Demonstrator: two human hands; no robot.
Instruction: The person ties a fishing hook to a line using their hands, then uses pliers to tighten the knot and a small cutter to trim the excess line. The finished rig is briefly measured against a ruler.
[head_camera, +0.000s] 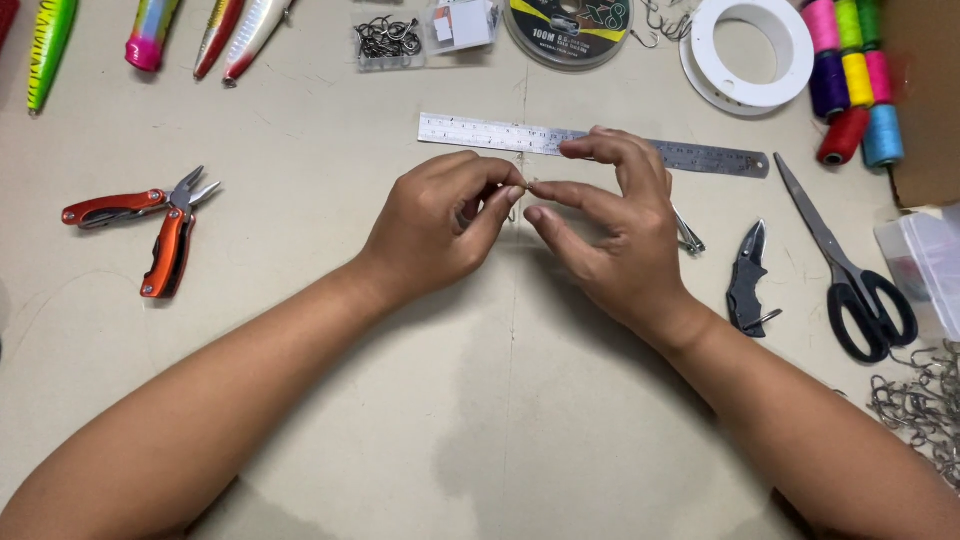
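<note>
Both hands meet at tabletop centre, just below ruler (590, 146) — left hand (440, 225) and right hand (615, 235) fingertips pinched together on tiny hook (528, 187), too small to tell its axis; equally near both.

A beige table (300, 400) carries a steel ruler (480, 134), orange pliers (160, 225) and black scissors (850, 270).

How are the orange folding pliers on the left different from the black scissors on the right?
The orange folding pliers have bright orange handles spread wide apart, while the black scissors have black loop handles. The pliers end in short, stubby metal jaws; the scissors have long, thin blades that lie shut. The pliers lie left of the left hand, the scissors right of the right hand. Both rest flat on the table, untouched.
</note>
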